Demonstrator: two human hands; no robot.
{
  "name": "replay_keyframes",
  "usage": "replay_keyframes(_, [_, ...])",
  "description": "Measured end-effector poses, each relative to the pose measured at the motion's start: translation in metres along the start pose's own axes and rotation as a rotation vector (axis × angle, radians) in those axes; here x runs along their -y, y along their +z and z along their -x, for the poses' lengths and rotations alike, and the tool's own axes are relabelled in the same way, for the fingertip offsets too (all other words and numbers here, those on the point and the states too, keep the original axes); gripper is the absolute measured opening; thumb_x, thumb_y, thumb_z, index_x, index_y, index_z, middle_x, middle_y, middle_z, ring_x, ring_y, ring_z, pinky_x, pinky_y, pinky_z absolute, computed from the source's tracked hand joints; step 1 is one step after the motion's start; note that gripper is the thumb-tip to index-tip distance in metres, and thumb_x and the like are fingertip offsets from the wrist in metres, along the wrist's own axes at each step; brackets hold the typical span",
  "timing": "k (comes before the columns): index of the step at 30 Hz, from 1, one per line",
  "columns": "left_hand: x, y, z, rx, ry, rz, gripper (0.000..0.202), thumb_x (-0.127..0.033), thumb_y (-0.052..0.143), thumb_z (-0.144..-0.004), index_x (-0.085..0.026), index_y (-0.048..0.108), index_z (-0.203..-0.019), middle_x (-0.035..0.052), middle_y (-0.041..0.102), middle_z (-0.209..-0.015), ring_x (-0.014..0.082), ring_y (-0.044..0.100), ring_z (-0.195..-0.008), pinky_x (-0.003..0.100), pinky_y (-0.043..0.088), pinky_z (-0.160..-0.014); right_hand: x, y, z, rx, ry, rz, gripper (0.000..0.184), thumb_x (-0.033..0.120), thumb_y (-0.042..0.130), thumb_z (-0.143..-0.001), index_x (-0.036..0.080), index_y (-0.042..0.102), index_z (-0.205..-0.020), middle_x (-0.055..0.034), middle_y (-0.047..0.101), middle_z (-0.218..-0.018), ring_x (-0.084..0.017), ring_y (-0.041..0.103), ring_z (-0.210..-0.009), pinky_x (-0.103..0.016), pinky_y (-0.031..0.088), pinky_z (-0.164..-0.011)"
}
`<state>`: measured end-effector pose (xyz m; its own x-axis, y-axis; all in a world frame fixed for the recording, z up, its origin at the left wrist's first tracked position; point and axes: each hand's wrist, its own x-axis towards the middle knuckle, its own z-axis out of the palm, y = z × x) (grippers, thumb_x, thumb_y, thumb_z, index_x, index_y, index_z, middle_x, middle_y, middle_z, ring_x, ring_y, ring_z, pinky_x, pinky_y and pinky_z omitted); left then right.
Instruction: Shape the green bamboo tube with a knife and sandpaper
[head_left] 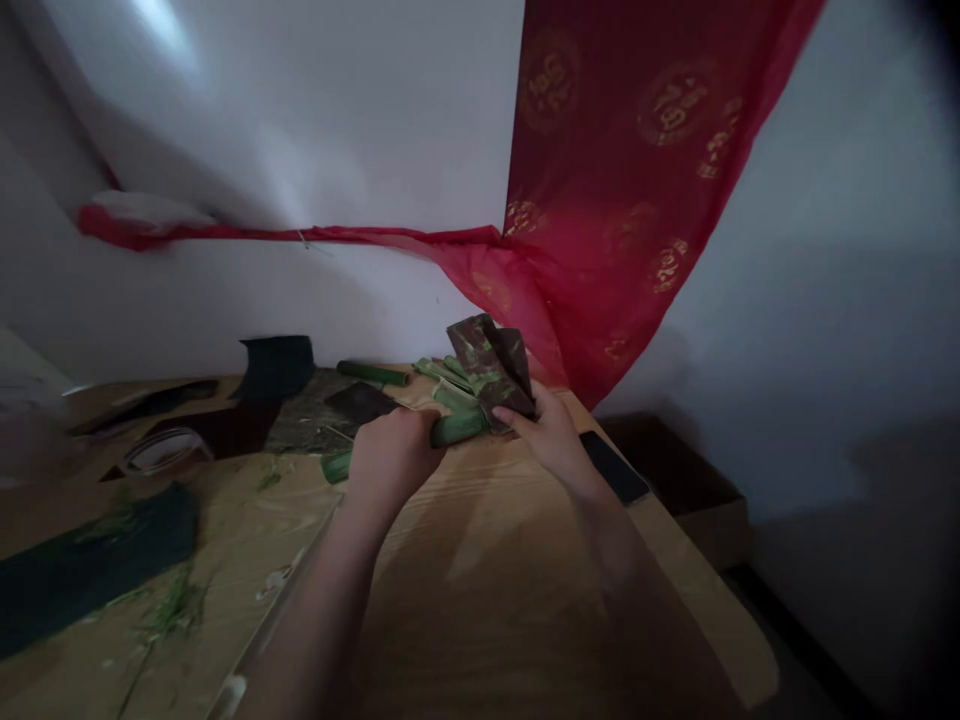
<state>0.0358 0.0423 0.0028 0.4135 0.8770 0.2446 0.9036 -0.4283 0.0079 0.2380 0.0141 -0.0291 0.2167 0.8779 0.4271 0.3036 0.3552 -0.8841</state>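
My left hand [394, 455] is wrapped round a green bamboo tube [459, 428], with its ends showing on both sides of the fist. In my right hand [553, 438] is a folded, dark brown sheet of sandpaper [487, 362] marked with green smears. The thumb lies over the sheet's lower edge and the other fingers are partly hidden behind it. The sandpaper is close to the tube's right end; whether they touch I cannot tell. Several green bamboo strips [442, 375] lie just behind the tube.
Another bamboo tube [373, 373] lies near the wall. Dark sheets [277, 368] and a roll of tape [166, 450] are at the left. A black phone-like slab [613, 468] rests by the table's right edge. Red cloth [600, 250] hangs behind; an open box [705, 500] stands right.
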Motion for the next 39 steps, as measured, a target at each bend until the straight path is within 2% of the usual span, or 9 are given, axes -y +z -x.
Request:
replay_keyframes(5, [-0.005,0.004,0.000,0.053,-0.057,0.049,0.023,-0.039,0.054,-0.079,-0.023,0.070,-0.085,0.0108,0.074,-0.083,0.0304,0.071,-0.076,0.032,0.044,-0.059,-0.004,0.005,-0.001,-0.101,-0.008,0.077,0.034,0.037,0.072,-0.077,0.021,0.069,-0.107,-0.0068,0.076,-0.103,-0.026,0.070,-0.096,-0.039,0.056,-0.086])
replay_keyframes(9, [-0.007,0.007,-0.001,0.037,0.031,0.151,0.028,-0.045,0.054,-0.085,-0.021,0.068,-0.092,0.0124,0.073,-0.088,0.0303,0.070,-0.083,0.032,0.044,-0.062,0.000,0.002,-0.002,-0.182,-0.054,0.166,0.036,0.040,0.072,-0.079,0.020,0.068,-0.109,-0.0088,0.076,-0.104,-0.027,0.070,-0.097,-0.041,0.054,-0.089])
replay_keyframes(14, [-0.001,0.011,-0.003,0.051,0.166,0.494,0.028,-0.042,0.055,-0.089,-0.019,0.066,-0.101,0.0099,0.073,-0.095,0.0252,0.067,-0.088,0.030,0.045,-0.071,0.000,-0.005,-0.003,-0.220,-0.097,0.145,0.036,0.037,0.072,-0.079,0.019,0.067,-0.111,-0.0080,0.075,-0.103,-0.026,0.070,-0.096,-0.039,0.055,-0.087])
replay_keyframes(19, [0.002,0.016,-0.008,0.042,0.161,0.748,0.024,-0.034,0.062,-0.082,-0.017,0.069,-0.097,0.0064,0.072,-0.096,0.0208,0.063,-0.086,0.030,0.045,-0.078,0.000,-0.001,-0.002,-0.197,-0.106,0.049,0.039,0.035,0.075,-0.077,0.021,0.068,-0.112,-0.0069,0.075,-0.107,-0.026,0.070,-0.100,-0.040,0.056,-0.090])
replay_keyframes(27, [0.016,0.014,-0.008,0.077,0.053,0.713,0.033,-0.050,0.069,-0.076,-0.017,0.064,-0.078,0.0002,0.065,-0.074,0.0173,0.056,-0.068,0.028,0.035,-0.060,0.008,0.000,0.001,-0.202,-0.072,-0.052,0.037,0.034,0.076,-0.075,0.019,0.068,-0.108,-0.0070,0.076,-0.103,-0.025,0.071,-0.096,-0.037,0.058,-0.086])
replay_keyframes(30, [0.013,0.011,-0.005,0.025,0.072,0.653,0.035,-0.051,0.068,-0.078,-0.018,0.062,-0.084,0.0009,0.066,-0.077,0.0184,0.059,-0.070,0.027,0.036,-0.061,0.011,0.007,0.003,-0.206,-0.018,-0.135,0.039,0.036,0.076,-0.072,0.018,0.068,-0.106,-0.0072,0.076,-0.099,-0.025,0.072,-0.088,-0.036,0.060,-0.076])
replay_keyframes(33, [0.004,0.008,-0.002,-0.008,0.193,0.675,0.029,-0.045,0.059,-0.089,-0.021,0.063,-0.103,0.0034,0.071,-0.093,0.0206,0.064,-0.083,0.028,0.042,-0.069,0.014,0.018,0.005,-0.194,0.035,-0.189,0.044,0.038,0.075,-0.073,0.019,0.067,-0.111,-0.0066,0.077,-0.096,-0.024,0.072,-0.081,-0.037,0.061,-0.068])
replay_keyframes(36, [0.000,0.006,-0.001,0.016,0.292,0.678,0.030,-0.041,0.052,-0.095,-0.025,0.063,-0.117,0.0057,0.073,-0.108,0.0223,0.066,-0.097,0.029,0.045,-0.079,0.014,0.019,0.005,-0.133,0.018,-0.170,0.042,0.038,0.076,-0.072,0.020,0.069,-0.109,-0.0053,0.077,-0.100,-0.025,0.073,-0.090,-0.039,0.060,-0.082])
replay_keyframes(39, [0.003,0.003,-0.002,0.011,0.281,0.586,0.027,-0.041,0.055,-0.093,-0.024,0.067,-0.110,0.0067,0.073,-0.103,0.0232,0.067,-0.093,0.029,0.045,-0.077,0.010,0.012,0.002,0.000,0.040,-0.186,0.041,0.037,0.080,-0.068,0.021,0.071,-0.106,-0.0040,0.077,-0.105,-0.025,0.072,-0.099,-0.040,0.057,-0.090])
